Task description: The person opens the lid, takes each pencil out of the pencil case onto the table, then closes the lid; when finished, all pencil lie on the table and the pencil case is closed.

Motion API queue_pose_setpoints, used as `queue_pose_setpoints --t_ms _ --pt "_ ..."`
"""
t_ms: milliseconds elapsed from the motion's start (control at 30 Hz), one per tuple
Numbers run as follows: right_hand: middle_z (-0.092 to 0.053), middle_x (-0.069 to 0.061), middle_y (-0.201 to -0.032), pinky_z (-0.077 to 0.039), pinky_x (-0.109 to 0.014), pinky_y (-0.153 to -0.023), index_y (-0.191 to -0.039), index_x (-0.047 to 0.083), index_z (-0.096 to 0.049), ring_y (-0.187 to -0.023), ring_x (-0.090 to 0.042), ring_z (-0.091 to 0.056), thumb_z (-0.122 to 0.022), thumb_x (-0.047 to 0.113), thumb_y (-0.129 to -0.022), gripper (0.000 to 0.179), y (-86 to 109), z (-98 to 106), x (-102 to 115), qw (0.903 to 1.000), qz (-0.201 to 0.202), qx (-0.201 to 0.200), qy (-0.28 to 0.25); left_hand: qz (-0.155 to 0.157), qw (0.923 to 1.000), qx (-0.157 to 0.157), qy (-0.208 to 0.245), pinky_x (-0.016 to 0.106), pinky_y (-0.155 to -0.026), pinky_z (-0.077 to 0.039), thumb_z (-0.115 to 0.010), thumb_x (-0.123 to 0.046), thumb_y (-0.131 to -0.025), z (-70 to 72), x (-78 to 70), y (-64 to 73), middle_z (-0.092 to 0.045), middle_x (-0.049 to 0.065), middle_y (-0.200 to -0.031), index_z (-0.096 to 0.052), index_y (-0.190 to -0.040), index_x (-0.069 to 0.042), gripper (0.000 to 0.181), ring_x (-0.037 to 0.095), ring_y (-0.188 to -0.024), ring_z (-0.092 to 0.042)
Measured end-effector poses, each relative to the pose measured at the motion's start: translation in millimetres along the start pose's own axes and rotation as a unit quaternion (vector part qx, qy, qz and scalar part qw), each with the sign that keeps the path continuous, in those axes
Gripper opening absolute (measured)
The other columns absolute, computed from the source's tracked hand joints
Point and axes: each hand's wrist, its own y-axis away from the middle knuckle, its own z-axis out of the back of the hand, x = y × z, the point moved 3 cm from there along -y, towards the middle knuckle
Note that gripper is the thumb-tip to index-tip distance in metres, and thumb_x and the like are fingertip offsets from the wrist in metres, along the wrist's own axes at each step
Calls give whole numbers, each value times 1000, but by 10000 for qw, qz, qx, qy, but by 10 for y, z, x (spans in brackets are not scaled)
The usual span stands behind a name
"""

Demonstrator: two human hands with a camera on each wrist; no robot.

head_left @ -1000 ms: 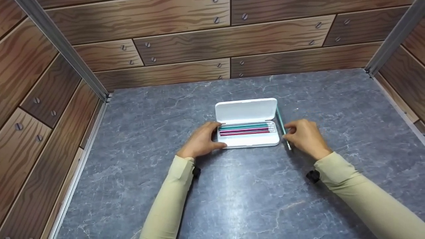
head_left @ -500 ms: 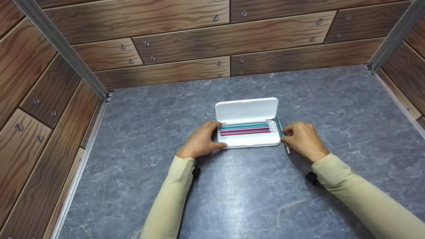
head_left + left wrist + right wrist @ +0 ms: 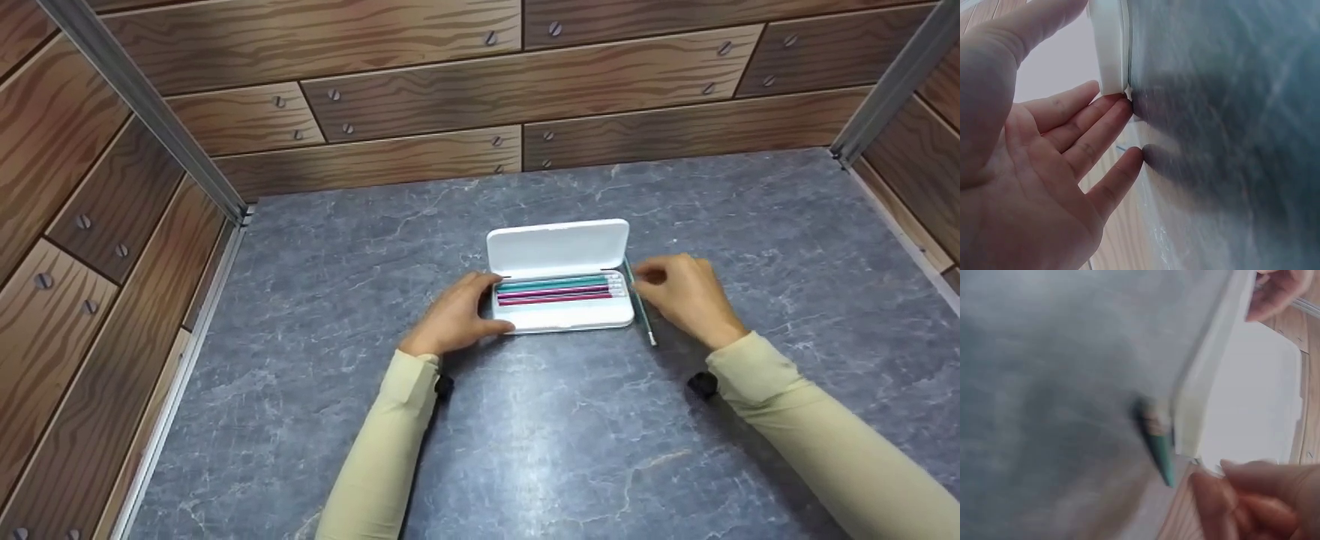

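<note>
A white pencil case point(image 3: 562, 318) lies with its lid point(image 3: 559, 249) raised. Several teal, purple and pink pencils point(image 3: 555, 291) lie side by side in its base. My left hand point(image 3: 450, 313) holds the case's left end, thumb at the front edge, fingers at the rear corner. In the left wrist view, its fingertips touch the case's end. A teal pencil point(image 3: 643, 319) lies on the table along the case's right end, its white tip toward me. My right hand point(image 3: 686, 296) is over the pencil's far part, thumb and forefinger apart with nothing between them.
The case stands on a grey marbled tabletop point(image 3: 360, 285). Wood-patterned panels point(image 3: 412, 112) wall it at the back and both sides, with metal posts point(image 3: 157, 112) at the rear corners. Each wrist carries a dark device point(image 3: 703, 385).
My right hand slid the teal pencil closer to the case's right end, then let go and rose a little away from it. The left hand kept its place on the case.
</note>
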Motion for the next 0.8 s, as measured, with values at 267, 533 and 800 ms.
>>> queue_pose_setpoints --t_ms 267,533,800 --pt "-82 -21 -107 -66 -54 -92 -114 -6 -81 -99 -38 -80 -81 -8 -95 19 -325 -309 201 9786 1933 680 -196 -11 10000 -51 -26 49 -130 -45 -92 -36 -96 -1 -5 -4 -62 15 -160 -54 -164 -7 83 32 -150 -59" --pt "-83 -20 -108 -63 -58 -98 -114 -6 -83 -105 -40 -78 -81 -6 -95 20 -432 -439 287 9710 2053 1155 396 6 10000 -66 -17 49 -130 -46 -93 -37 -94 8 -8 -3 -63 14 -159 -55 -163 -8 84 32 -149 -60" --pt "-78 -17 -98 -65 -52 -86 -106 -2 -85 -92 -35 -77 -79 -7 -95 14 -395 -467 334 9476 2817 1239 859 -12 9999 -123 -13 48 -130 -46 -96 -37 -90 0 -6 -20 -64 13 -158 -58 -160 -8 85 32 -149 -60"
